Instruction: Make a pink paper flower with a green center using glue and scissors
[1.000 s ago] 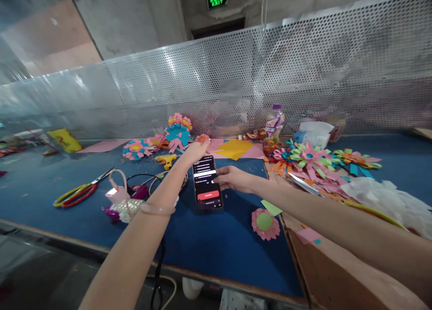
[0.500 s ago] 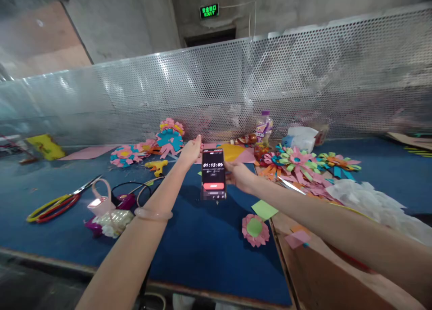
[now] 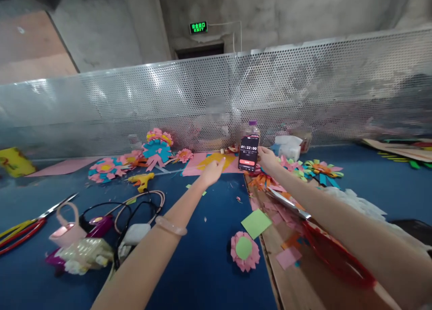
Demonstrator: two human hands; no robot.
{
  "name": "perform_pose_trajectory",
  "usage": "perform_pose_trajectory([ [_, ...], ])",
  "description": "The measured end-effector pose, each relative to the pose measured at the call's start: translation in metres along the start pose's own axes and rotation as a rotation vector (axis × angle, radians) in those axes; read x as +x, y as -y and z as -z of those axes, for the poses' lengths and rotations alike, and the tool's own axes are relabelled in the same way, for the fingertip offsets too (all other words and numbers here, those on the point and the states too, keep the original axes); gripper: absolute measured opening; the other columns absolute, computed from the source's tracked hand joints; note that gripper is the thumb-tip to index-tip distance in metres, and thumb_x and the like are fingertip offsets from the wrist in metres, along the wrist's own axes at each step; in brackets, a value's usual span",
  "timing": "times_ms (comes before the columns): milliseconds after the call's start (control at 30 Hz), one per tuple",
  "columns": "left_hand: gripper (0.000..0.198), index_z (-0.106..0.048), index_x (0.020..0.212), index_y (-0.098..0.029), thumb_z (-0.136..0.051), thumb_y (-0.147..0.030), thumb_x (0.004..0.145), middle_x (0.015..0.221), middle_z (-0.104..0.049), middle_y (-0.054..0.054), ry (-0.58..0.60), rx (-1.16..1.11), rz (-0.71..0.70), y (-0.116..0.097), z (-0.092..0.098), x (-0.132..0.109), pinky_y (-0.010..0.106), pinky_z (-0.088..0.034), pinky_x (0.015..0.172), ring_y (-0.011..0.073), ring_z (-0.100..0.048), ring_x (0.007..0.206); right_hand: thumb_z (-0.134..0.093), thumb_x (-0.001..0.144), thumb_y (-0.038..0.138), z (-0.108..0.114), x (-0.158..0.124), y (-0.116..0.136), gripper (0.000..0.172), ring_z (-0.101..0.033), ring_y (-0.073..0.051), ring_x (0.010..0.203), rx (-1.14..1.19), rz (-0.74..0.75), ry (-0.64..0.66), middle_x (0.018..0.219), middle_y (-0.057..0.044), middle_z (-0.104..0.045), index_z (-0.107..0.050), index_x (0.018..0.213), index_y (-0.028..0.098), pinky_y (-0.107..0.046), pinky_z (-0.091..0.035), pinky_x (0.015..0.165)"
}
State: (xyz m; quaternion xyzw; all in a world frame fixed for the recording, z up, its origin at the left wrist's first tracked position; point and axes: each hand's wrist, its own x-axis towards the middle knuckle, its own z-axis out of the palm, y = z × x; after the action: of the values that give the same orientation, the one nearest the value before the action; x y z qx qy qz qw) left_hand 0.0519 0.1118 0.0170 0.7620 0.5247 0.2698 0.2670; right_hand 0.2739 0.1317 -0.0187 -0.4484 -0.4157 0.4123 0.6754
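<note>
My right hand point(image 3: 268, 159) grips a black smartphone point(image 3: 249, 153) by its right edge. Its lit screen shows large white timer digits and a red button. Upright, the phone hides part of a clear bottle with a purple cap point(image 3: 252, 123). To its left, my left hand point(image 3: 214, 171) has its fingers curled and thumb raised. It appears in front of yellow paper point(image 3: 204, 160) on a pink sheet point(image 3: 192, 167), with nothing visible in it. Closer to me lie a pink paper flower with a green centre point(image 3: 244, 251) and a green paper square point(image 3: 256, 223).
Red-handled scissors point(image 3: 337, 256) lie under my right forearm. At left are a yellow glue gun point(image 3: 141, 180), looped cables point(image 3: 157, 199), long scissors point(image 3: 37, 222) and a pink case point(image 3: 67, 232). Paper flowers point(image 3: 157, 152) stand before the perforated metal panel point(image 3: 135, 107). A tissue pack point(image 3: 287, 147) is right.
The phone has moved right and away from me in my right hand, to the bottle. My left hand has shifted right and down, away from the phone. The view has also turned.
</note>
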Motion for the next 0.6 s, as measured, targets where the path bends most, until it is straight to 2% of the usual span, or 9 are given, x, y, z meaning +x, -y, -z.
perform_pose_trajectory([
  [100,0.06,-0.057,0.074,-0.013,-0.022,-0.06,0.084,0.078,-0.065,0.011,0.03,0.063,-0.038,-0.003,-0.014,-0.002,0.032,-0.042,0.072,0.0228,-0.06,0.076,-0.051,0.088,0.032,0.004,0.0,-0.011,0.028,-0.059,-0.016,0.086,-0.027,0.002,-0.006,0.105,-0.006,-0.058,-0.054,0.11,0.014,-0.035,-0.051,0.072],
  [233,0.06,-0.057,0.085,-0.013,-0.022,-0.061,0.083,0.09,-0.066,0.012,0.061,0.098,-0.061,-0.002,-0.025,-0.006,0.03,-0.042,0.075,0.0228,-0.06,0.083,-0.051,0.088,0.032,0.012,0.003,-0.013,0.029,-0.059,-0.017,0.089,-0.06,-0.006,0.001,0.108,-0.007,-0.058,-0.054,0.111,0.015,-0.037,-0.051,0.075],
  [433,0.055,-0.058,0.085,-0.013,-0.023,-0.056,0.086,0.094,-0.066,0.014,0.048,0.137,-0.075,-0.002,-0.024,-0.009,0.031,-0.042,0.077,0.024,-0.06,0.087,-0.051,0.088,0.032,0.019,0.008,-0.014,0.03,-0.059,-0.018,0.09,-0.095,-0.008,0.001,0.109,-0.007,-0.057,-0.053,0.112,0.015,-0.037,-0.05,0.076],
  [600,0.05,-0.06,0.081,-0.013,-0.025,-0.047,0.089,0.085,-0.067,0.012,0.013,0.18,-0.107,0.002,-0.019,-0.011,0.031,-0.043,0.074,0.0221,-0.061,0.08,-0.051,0.088,0.032,0.021,0.004,-0.012,0.029,-0.059,-0.017,0.087,-0.094,-0.016,0.021,0.106,-0.007,-0.058,-0.054,0.111,0.014,-0.036,-0.051,0.073],
])
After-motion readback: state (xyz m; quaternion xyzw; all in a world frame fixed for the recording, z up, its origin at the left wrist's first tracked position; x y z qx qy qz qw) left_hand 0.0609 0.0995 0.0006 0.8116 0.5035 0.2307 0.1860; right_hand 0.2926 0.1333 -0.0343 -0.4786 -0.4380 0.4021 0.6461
